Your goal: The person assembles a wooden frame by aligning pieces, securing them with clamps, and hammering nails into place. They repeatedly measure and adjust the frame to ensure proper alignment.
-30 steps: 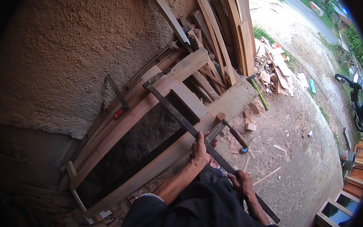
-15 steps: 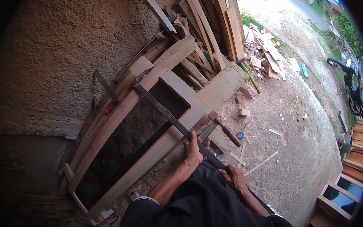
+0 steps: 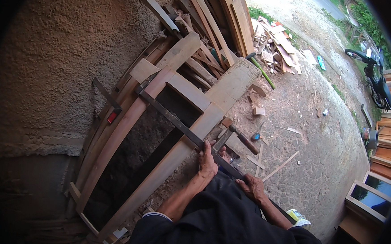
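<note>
A long dark bar clamp [image 3: 177,122] lies slantwise across a wooden frame [image 3: 160,171] with long side rails. Its far end hooks at the outer, curved rail. The clamp's screw arm with a brown wooden handle [image 3: 245,139] sticks out beside the near rail. My left hand [image 3: 207,162] is closed round the bar just past the near rail. Lower down the same bar, close to my body, my right hand [image 3: 253,188] is wrapped round it. Part of the bar below is hidden by my right forearm and dark clothing.
A rough wall [image 3: 67,76] rises on the left, with another clamp [image 3: 107,98] beside the frame. Long boards [image 3: 232,26] lean at the back. A green-handled tool [image 3: 264,73], offcuts [image 3: 280,45] and wood strips [image 3: 281,167] lie around. A motorbike [image 3: 376,77] stands far right.
My view has shifted slightly, so the frame and clamp's far end appear a little further left. Both hands keep their hold on the bar clamp.
</note>
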A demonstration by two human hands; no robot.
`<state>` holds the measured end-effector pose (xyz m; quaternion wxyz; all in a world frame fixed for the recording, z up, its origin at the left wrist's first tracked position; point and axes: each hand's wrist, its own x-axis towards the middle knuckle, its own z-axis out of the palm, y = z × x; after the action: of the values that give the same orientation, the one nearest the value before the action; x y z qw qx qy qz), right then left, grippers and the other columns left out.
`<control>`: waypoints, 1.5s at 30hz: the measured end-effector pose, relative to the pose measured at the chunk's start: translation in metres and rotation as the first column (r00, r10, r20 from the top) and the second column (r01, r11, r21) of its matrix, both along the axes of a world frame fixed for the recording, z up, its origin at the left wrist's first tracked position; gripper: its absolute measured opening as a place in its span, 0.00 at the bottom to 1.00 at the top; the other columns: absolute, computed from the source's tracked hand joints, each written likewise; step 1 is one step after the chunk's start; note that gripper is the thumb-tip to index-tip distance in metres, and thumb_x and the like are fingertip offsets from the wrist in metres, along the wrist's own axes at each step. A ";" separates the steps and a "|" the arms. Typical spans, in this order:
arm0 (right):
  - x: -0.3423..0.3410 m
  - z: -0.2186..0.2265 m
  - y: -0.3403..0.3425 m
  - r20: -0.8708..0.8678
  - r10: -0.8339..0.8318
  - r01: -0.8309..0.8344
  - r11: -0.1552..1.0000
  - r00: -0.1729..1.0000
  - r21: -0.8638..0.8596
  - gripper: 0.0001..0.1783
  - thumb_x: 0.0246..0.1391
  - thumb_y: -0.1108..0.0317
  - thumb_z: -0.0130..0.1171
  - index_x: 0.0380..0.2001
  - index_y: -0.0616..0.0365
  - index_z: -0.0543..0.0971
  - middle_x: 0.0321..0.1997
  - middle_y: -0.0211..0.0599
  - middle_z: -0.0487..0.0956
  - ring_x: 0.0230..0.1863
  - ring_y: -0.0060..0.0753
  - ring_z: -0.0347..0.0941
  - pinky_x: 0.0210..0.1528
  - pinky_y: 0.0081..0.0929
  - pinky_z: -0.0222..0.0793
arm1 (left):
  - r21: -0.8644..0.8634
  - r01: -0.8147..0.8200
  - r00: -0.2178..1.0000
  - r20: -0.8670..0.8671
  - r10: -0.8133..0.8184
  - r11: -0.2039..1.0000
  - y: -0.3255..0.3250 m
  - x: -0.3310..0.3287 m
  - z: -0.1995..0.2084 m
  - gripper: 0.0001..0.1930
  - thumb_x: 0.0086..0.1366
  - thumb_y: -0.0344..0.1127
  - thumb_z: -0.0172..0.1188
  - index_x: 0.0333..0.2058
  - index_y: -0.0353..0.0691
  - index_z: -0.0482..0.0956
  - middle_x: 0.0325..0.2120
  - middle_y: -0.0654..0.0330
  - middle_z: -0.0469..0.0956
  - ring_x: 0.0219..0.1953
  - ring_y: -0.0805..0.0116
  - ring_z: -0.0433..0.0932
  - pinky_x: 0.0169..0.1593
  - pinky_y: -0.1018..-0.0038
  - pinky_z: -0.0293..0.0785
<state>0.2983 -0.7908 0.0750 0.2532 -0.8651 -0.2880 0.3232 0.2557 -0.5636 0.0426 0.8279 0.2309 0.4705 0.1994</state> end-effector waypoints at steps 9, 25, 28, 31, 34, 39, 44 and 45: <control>-0.005 -0.010 -0.008 -0.083 -0.002 0.000 1.000 0.997 -0.015 0.28 0.59 0.41 0.60 0.32 0.60 0.76 0.25 0.54 0.78 0.32 0.60 0.79 0.35 0.50 0.72 | -0.084 0.012 1.000 -0.023 -0.014 0.996 -0.005 -0.009 -0.015 0.26 0.70 0.59 0.58 0.53 0.43 0.75 0.39 0.57 0.82 0.36 0.62 0.85 0.38 0.69 0.83; -0.007 -0.023 -0.009 -0.089 -0.008 0.011 0.999 0.996 0.033 0.29 0.59 0.41 0.61 0.29 0.61 0.75 0.24 0.53 0.76 0.30 0.60 0.77 0.35 0.50 0.71 | -0.315 0.035 0.990 0.138 0.009 0.948 -0.013 -0.004 -0.006 0.31 0.56 0.65 0.71 0.54 0.62 0.76 0.24 0.68 0.71 0.22 0.73 0.68 0.35 0.68 0.73; -0.008 -0.022 -0.009 -0.053 -0.016 0.017 0.999 0.998 0.031 0.29 0.59 0.41 0.61 0.28 0.61 0.74 0.25 0.53 0.76 0.30 0.59 0.77 0.35 0.49 0.71 | -0.424 -0.059 0.994 0.058 0.092 0.904 -0.015 -0.003 -0.009 0.25 0.58 0.61 0.71 0.41 0.49 0.75 0.17 0.65 0.65 0.21 0.70 0.66 0.34 0.68 0.71; -0.008 -0.018 -0.009 -0.075 -0.010 0.013 0.999 0.997 0.039 0.29 0.59 0.41 0.60 0.29 0.61 0.75 0.26 0.53 0.76 0.31 0.59 0.77 0.35 0.48 0.71 | -0.363 -0.052 0.996 0.045 0.073 0.931 -0.012 -0.003 -0.011 0.26 0.57 0.63 0.71 0.35 0.50 0.72 0.17 0.66 0.64 0.21 0.69 0.66 0.34 0.66 0.71; -0.006 -0.012 -0.009 -0.066 0.023 -0.020 0.998 0.998 0.052 0.28 0.60 0.42 0.59 0.30 0.61 0.75 0.27 0.52 0.76 0.32 0.58 0.77 0.36 0.48 0.71 | -0.401 -0.076 0.994 0.038 0.100 0.913 0.000 -0.002 -0.014 0.29 0.55 0.65 0.72 0.44 0.53 0.74 0.18 0.67 0.67 0.21 0.69 0.67 0.35 0.63 0.73; -0.004 -0.010 -0.012 -0.064 0.020 -0.016 0.998 0.998 0.059 0.26 0.60 0.45 0.61 0.32 0.61 0.75 0.29 0.51 0.77 0.34 0.56 0.78 0.37 0.47 0.71 | -0.330 -0.062 0.995 0.051 0.083 0.942 0.007 -0.003 -0.014 0.24 0.55 0.62 0.73 0.42 0.57 0.78 0.18 0.68 0.70 0.21 0.70 0.69 0.35 0.62 0.73; -0.001 -0.016 -0.019 -0.149 0.018 -0.005 0.996 0.989 0.087 0.25 0.62 0.44 0.59 0.39 0.60 0.77 0.30 0.47 0.78 0.37 0.54 0.79 0.39 0.45 0.72 | -0.317 0.031 0.995 0.104 0.002 0.948 0.009 -0.005 -0.016 0.20 0.63 0.55 0.69 0.27 0.47 0.72 0.16 0.69 0.66 0.19 0.73 0.66 0.33 0.70 0.69; 0.002 -0.019 -0.018 -0.256 -0.108 0.162 0.966 0.960 0.200 0.26 0.63 0.43 0.58 0.40 0.60 0.77 0.29 0.45 0.79 0.36 0.51 0.79 0.37 0.43 0.73 | -0.307 0.048 0.989 0.145 -0.003 0.951 0.009 -0.005 -0.018 0.21 0.63 0.54 0.69 0.25 0.48 0.70 0.16 0.70 0.64 0.19 0.74 0.65 0.32 0.71 0.68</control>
<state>0.3008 -0.8083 0.0562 0.4020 -0.8035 -0.2284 0.3750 0.2505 -0.5547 0.0248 0.8880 0.0897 0.4323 0.1284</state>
